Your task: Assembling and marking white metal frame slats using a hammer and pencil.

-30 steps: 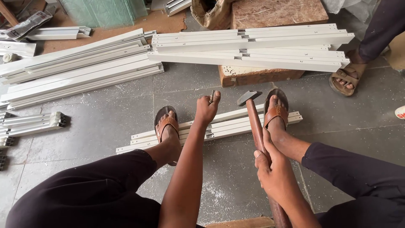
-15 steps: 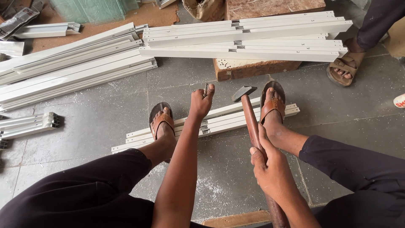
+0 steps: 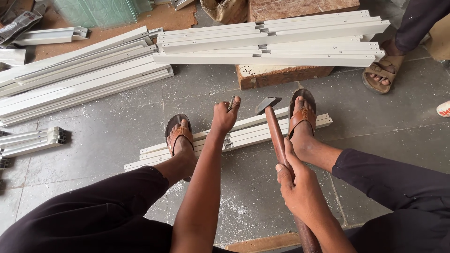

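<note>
The left hand (image 3: pixel 224 117) pinches a small dark metal piece (image 3: pixel 231 103) upright between thumb and fingertips, just above the white profiles (image 3: pixel 243 131) lying on the floor. The right hand (image 3: pixel 300 185) is closed around the wooden handle of a hammer (image 3: pixel 274 124), whose dark head hangs near that metal piece, a little to its right. Both feet in brown sandals (image 3: pixel 179 133) press down on the profiles, one at each side of the hands. Beyond them, more white profiles (image 3: pixel 272 44) lie stacked across a wooden block (image 3: pixel 281 75), and another person's sandalled foot (image 3: pixel 380 75) stands at the right.
</note>
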